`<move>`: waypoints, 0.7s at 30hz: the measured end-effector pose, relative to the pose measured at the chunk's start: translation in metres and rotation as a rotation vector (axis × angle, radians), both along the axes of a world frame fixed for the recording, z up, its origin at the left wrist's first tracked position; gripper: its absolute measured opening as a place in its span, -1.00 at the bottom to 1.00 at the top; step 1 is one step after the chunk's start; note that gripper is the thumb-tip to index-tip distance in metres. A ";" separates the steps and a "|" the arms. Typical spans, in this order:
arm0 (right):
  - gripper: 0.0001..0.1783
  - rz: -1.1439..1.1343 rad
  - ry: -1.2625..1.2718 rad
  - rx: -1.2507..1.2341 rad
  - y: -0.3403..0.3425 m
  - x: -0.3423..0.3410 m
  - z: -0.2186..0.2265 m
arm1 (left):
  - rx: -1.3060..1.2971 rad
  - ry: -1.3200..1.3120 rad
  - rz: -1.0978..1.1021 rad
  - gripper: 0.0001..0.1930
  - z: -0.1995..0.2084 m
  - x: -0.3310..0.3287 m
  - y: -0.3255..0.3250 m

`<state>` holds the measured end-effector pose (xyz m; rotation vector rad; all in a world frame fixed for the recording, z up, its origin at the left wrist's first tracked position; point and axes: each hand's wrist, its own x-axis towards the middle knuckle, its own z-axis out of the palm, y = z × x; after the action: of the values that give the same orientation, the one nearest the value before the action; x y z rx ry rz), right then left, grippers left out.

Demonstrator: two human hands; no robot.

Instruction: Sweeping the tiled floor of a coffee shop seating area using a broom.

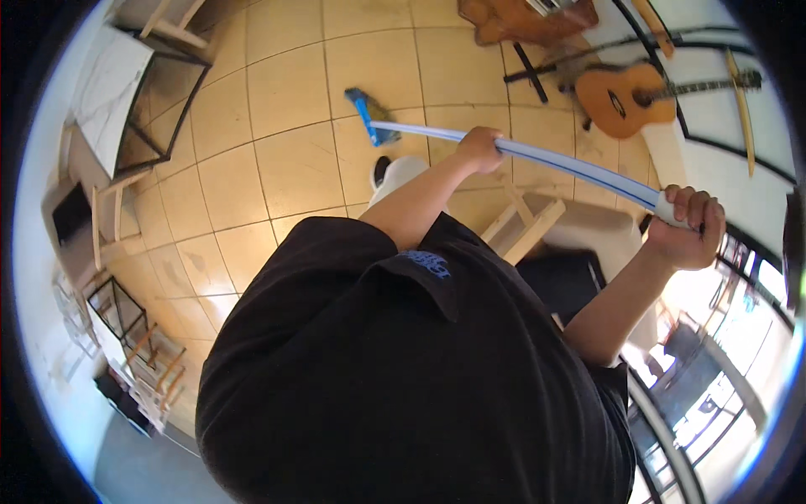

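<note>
A broom with a long white, blue-striped handle slants across the view in front of me. Its blue head rests on the tiled floor near my foot, and dark bristles show along one side. My left hand is wrapped round the handle partway along. At the upper end, on the right, my right hand grips the white tip with its fingers curled over it.
An acoustic guitar stands at the far right beside a black metal frame. A brown wooden piece is at the far edge. Marble-topped tables and chairs line the left. A wooden-legged chair stands close on my right.
</note>
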<state>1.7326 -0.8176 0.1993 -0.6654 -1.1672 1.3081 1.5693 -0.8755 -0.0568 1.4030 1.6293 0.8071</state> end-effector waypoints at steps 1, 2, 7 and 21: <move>-0.84 0.023 -0.003 0.003 0.010 -0.010 -0.007 | 0.008 0.009 0.038 -0.86 0.000 -0.012 -0.001; -0.85 0.040 -0.006 0.008 0.020 -0.021 -0.014 | -0.087 0.014 0.075 -0.88 0.000 -0.022 -0.002; -0.89 -0.012 0.064 -0.185 0.035 -0.126 -0.054 | -0.356 0.058 0.352 -0.80 -0.062 -0.098 -0.029; -0.92 0.455 -0.009 -0.191 0.120 -0.399 -0.112 | -0.557 0.212 0.580 -0.83 -0.091 -0.321 -0.016</move>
<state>1.3334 -0.6979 0.0873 -0.5589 -1.2551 1.8190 1.2482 -0.8915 -0.1481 0.6412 2.2533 0.4524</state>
